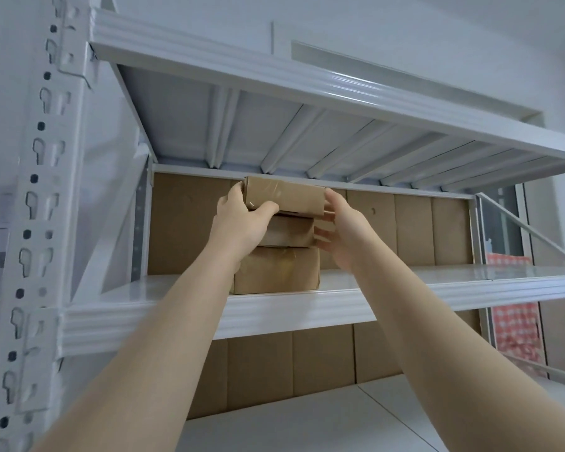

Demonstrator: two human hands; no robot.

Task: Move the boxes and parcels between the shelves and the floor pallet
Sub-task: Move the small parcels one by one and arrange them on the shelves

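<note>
A glossy white metal shelf board [470,278] runs left to right between white perforated steel uprights [36,223]. Directly on it, left of centre near the front edge, sits one brown taped cardboard box [276,272], the bottom of a stack. Below lies another white shelf board [340,419].

Three brown taped parcels stacked on the white shelf [177,288]: slim top parcel [284,195] level, flatter middle parcel [289,231] right under at 6 o'clock, chunky crumpled bottom parcel [274,270] lowest.
</note>
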